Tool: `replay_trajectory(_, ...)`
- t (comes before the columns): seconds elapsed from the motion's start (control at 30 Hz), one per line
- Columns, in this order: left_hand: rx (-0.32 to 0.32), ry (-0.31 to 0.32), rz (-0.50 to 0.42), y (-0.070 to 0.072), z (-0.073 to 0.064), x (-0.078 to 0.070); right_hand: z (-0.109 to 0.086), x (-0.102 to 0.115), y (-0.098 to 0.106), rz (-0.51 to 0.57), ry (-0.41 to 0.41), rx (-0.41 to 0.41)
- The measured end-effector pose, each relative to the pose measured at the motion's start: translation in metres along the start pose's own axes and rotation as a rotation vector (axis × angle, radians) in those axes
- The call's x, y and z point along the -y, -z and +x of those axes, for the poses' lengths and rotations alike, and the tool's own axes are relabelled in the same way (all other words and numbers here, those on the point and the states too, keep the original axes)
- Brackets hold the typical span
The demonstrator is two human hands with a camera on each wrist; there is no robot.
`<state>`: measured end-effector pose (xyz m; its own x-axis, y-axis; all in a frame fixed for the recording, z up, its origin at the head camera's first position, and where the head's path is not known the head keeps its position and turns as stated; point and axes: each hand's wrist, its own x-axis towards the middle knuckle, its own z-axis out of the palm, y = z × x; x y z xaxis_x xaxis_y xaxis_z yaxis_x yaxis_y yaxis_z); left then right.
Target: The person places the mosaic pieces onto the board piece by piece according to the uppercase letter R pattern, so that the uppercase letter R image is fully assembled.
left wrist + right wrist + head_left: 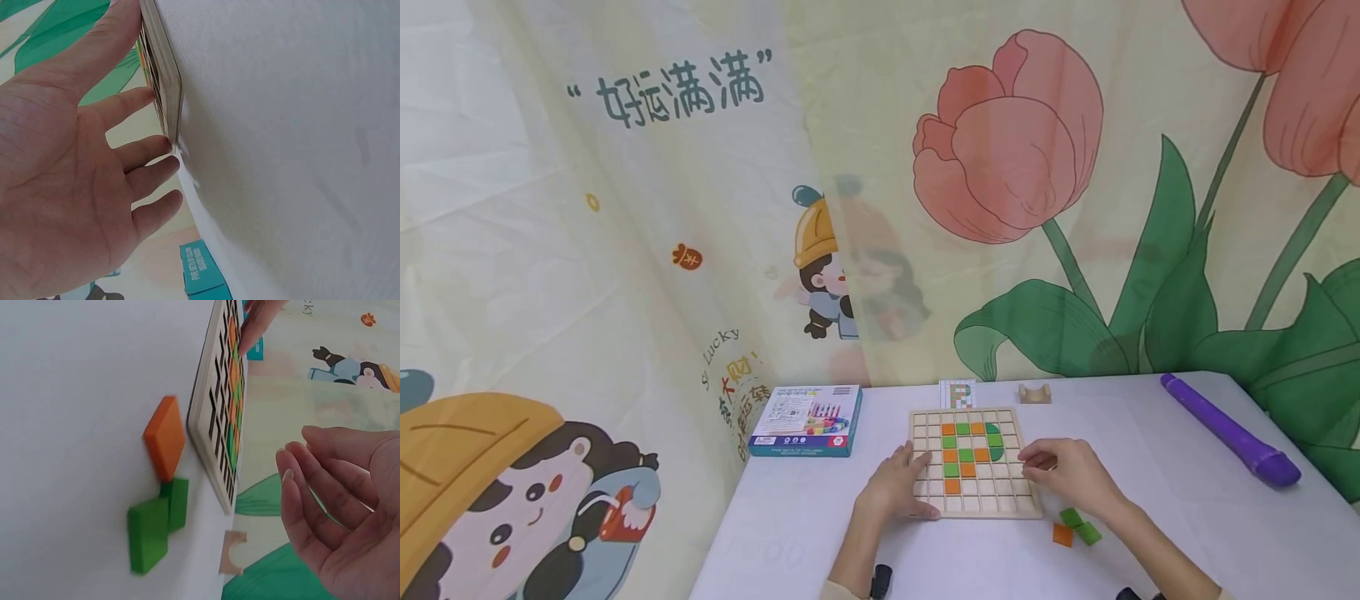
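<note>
A wooden grid board lies on the table, with orange and green square tiles and rounded green pieces set in its cells in a P-like shape. At its left edge rests my left hand, fingers spread; the left wrist view shows thumb and fingertips along the board's side. My right hand hovers by the right edge, its fingers loosely bent. Nothing shows between them in the right wrist view. Below that hand lie a loose orange tile and two green tiles, partly overlapping.
Behind the board stands a small card with a coloured grid pattern. A notched wooden block sits to its right. The boxed set lies at the back left, and a long purple object at the right. A printed curtain hangs behind.
</note>
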<state>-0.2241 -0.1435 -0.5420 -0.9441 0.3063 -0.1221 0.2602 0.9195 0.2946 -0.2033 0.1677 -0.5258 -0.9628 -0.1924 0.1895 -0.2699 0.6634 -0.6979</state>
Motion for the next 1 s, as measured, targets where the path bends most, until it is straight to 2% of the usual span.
replay_trajectory(0.33,0.006,0.003,-0.021,0.002,-0.005,-0.001,-0.02,-0.028,0.016,-0.021,-0.053,0.101)
replay_trajectory(0.5,0.005,-0.01,-0.026,0.002,-0.004,-0.001,-0.027,-0.04,0.018,-0.029,-0.118,0.154)
replay_trajectory(0.67,0.001,-0.004,-0.028,0.002,-0.004,-0.002,-0.032,-0.05,0.016,-0.072,-0.099,0.191)
replay_trajectory(1.0,-0.008,-0.004,-0.009,0.005,-0.003,-0.003,-0.034,-0.053,0.016,-0.047,-0.133,0.212)
